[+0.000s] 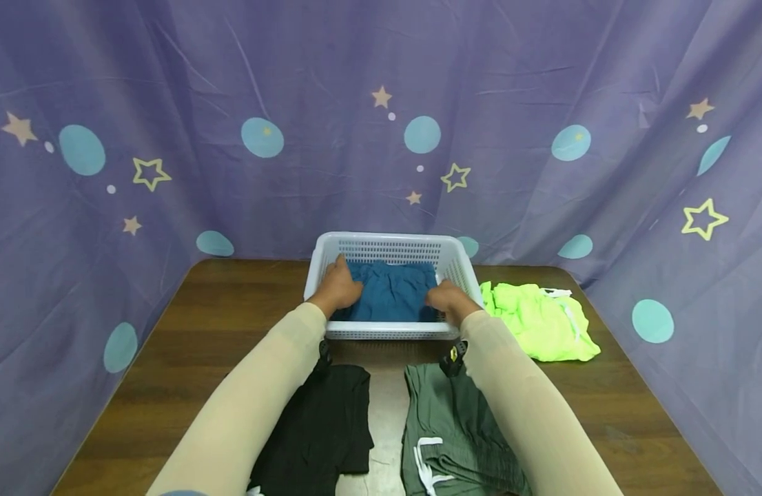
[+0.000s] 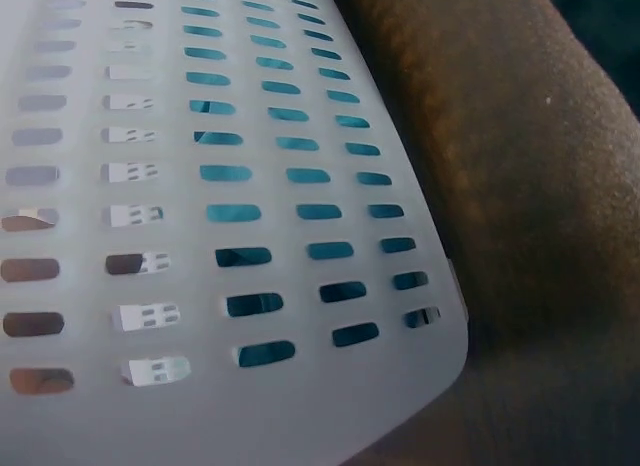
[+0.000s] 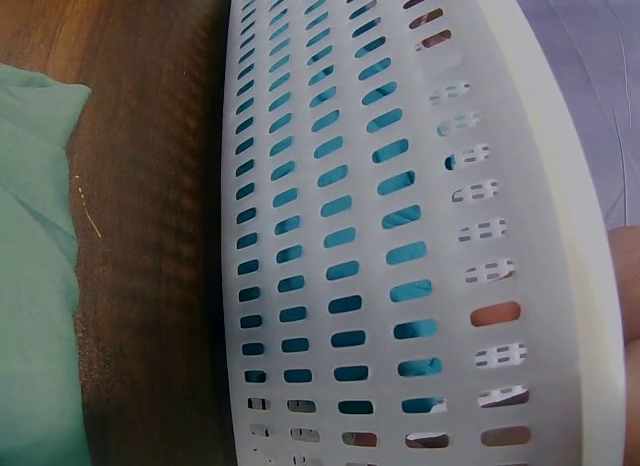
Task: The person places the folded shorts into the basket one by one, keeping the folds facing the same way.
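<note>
A pair of blue shorts (image 1: 393, 293) with a gathered waist lies folded inside a white slotted plastic basket (image 1: 390, 330). My left hand (image 1: 339, 286) reaches over the basket's near rim and pinches the left edge of the shorts. At their right edge my right hand (image 1: 450, 300) grips the cloth, its fingertips partly hidden. Both wrist views look at the basket's outer wall (image 3: 300, 206), with blue cloth showing through the slots. Neither wrist view shows the fingers' hold clearly.
Bright yellow-green clothing (image 1: 542, 320) with a white drawstring lies right of the basket. Nearer me on the wooden table (image 1: 170, 365) are black clothing (image 1: 325, 427) at left and green clothing (image 1: 443, 413) with a white drawstring at right. A purple curtain (image 1: 331, 186) hangs behind.
</note>
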`<state>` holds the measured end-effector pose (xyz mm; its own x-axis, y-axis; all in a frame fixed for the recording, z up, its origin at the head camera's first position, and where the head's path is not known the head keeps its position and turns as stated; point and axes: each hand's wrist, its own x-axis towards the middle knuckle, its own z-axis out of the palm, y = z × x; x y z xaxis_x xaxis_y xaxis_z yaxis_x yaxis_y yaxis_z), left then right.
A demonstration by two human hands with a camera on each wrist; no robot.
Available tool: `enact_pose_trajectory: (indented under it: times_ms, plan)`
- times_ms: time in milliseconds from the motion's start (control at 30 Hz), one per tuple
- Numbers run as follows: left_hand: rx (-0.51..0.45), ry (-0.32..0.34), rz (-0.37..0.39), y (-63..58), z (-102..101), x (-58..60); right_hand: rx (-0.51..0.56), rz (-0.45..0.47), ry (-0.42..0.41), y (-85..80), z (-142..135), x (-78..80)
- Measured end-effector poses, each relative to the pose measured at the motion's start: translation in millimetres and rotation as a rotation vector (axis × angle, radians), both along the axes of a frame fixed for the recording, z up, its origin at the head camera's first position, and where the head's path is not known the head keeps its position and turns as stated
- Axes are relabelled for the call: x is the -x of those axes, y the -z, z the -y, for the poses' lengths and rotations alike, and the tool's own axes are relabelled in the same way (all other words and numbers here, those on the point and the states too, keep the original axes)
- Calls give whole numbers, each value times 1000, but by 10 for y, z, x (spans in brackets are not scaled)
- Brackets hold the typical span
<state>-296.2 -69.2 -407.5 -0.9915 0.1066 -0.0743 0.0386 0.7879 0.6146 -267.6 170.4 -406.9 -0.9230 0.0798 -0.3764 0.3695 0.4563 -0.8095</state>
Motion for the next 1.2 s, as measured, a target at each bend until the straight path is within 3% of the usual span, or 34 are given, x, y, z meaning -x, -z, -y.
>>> enact_pose_trajectory:
  times_ms: [200,367,567,833,1200]
  plan:
    - [-22,-8,-42,-41,13,2,65,-19,50,-4,8,-13]
    - [-55,-4,-70,-55,15,16,38,-75,79,-3,18,-5]
    - [-111,38,-115,-183,-106,-24,32,-128,97,-35,5,-8]
    - [-99,106,-121,-358,-393,-221,115,-149,63,-185,-60,-119]
    - [-187,314,-105,-603,-810,-616,197,-213,26,-362,-490,-218]
